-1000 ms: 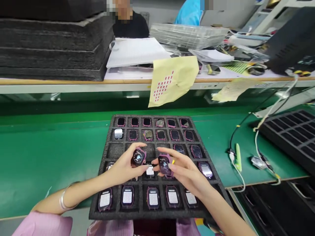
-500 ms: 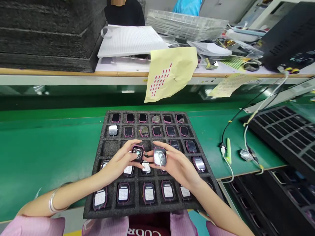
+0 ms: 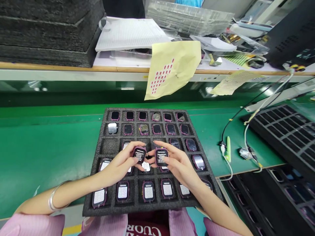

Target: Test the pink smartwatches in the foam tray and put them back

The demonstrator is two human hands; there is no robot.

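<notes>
My left hand (image 3: 125, 160) is closed around a purple-rimmed smartwatch body (image 3: 139, 154), thumb at its lower edge. A second smartwatch body (image 3: 161, 156) is in my right hand (image 3: 178, 162), with the thumb on its screen. Both dark screens show lines of white text, and the two watches are held side by side, slightly apart. Below them lies a black foam tray (image 3: 128, 210) of square pockets, most holding a strapless watch. Front-row watches such as this one (image 3: 148, 191) show white screens; back-row screens are dark. My hands hide some middle pockets.
A shelf edge (image 3: 118, 69) runs across the back, with a yellow sheet (image 3: 172, 70) hanging from it. Black foam blocks (image 3: 46, 32) are stacked at upper left. Cables (image 3: 227, 164) and a green pen-like tool (image 3: 228, 149) lie at right, near more black trays (image 3: 287, 131).
Both held watches' screens have switched: the left from a watch face, the right from a bright glare, to lists of white text. My thumbs have shifted slightly; the hands stay over the tray.
</notes>
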